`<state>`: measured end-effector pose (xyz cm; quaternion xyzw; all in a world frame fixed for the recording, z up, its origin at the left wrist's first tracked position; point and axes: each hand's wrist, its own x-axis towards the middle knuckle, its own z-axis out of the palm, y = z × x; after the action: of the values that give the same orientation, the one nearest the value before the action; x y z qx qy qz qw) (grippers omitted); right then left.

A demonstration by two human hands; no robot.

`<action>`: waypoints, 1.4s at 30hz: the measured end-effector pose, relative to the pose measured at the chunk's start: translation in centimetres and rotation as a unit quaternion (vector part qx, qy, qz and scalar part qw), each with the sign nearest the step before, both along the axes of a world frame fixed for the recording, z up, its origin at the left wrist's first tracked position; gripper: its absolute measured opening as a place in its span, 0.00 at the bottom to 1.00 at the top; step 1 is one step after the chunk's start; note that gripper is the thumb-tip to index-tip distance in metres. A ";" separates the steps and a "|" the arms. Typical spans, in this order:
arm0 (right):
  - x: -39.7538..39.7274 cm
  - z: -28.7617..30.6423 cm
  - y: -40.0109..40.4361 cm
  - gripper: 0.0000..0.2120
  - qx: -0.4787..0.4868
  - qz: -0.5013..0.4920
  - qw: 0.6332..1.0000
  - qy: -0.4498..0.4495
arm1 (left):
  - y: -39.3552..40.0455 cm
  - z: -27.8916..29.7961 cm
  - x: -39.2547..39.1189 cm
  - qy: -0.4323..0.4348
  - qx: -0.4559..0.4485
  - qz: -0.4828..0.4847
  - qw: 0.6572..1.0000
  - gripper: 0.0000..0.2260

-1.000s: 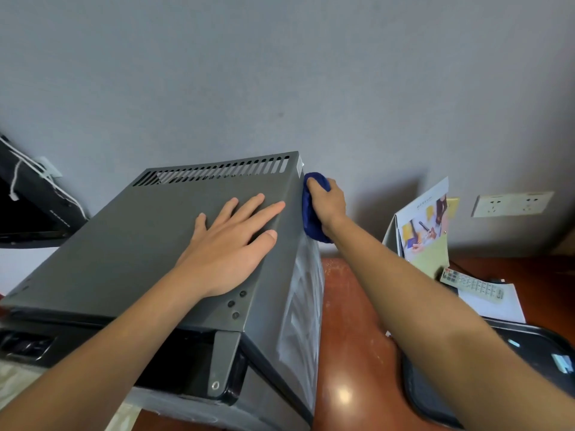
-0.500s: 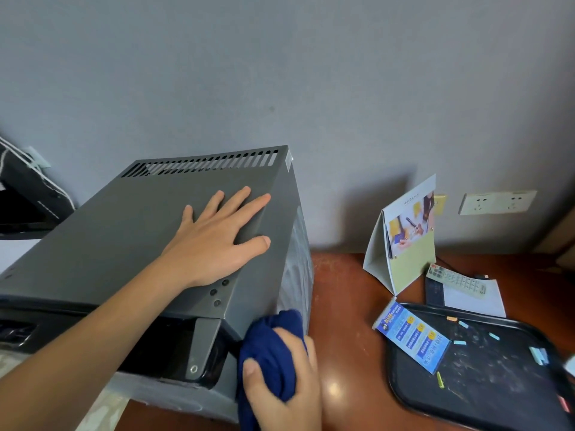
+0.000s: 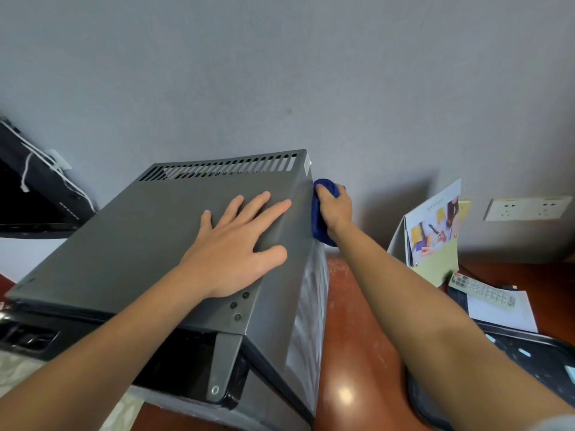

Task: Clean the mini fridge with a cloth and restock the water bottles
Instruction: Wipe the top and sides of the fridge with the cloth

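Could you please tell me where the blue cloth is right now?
The blue cloth is in the right hand, pressed against the mini fridge's right side near its top rear corner, close to the wall.

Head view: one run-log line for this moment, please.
phase: wiping | left hand: flat on grey metal mini fridge top | right hand: pressing bunched blue cloth on right side, rear

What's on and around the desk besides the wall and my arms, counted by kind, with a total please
Mini fridge: 1
Blue cloth: 1
Hands: 2, left hand flat on the fridge top, right hand pressing the cloth to the fridge's side
Folded card stand: 1
Remote control: 1
Black tray: 1
Wall socket plate: 1
Total: 8
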<state>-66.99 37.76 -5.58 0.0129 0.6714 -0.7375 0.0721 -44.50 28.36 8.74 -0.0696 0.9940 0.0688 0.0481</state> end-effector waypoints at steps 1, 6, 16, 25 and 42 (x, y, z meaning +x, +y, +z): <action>-0.1 -0.1 0.0 0.03 0.003 0.005 1.000 0.004 | -0.1 0.0 0.0 0.000 0.000 0.000 1.000 0.34; 5.3 -1.5 0.9 0.13 0.053 -0.006 0.997 0.047 | -0.1 0.0 -0.1 -0.003 0.002 0.004 1.000 0.35; 33.9 -4.1 8.9 0.17 0.033 0.118 0.984 0.132 | 0.4 0.2 0.3 0.011 0.018 0.018 1.000 0.34; 29.4 -1.7 10.6 0.23 -0.084 -0.054 0.995 0.019 | 2.0 0.1 2.7 0.022 0.021 0.000 1.000 0.33; 31.0 -28.9 5.7 0.28 0.136 0.049 0.963 -0.228 | 2.3 0.0 2.6 0.009 0.013 0.001 1.000 0.36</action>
<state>-35.97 43.49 -34.51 0.1573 0.7313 -0.6120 0.2567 -41.87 30.66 8.72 -0.0690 0.9934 0.0819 0.0398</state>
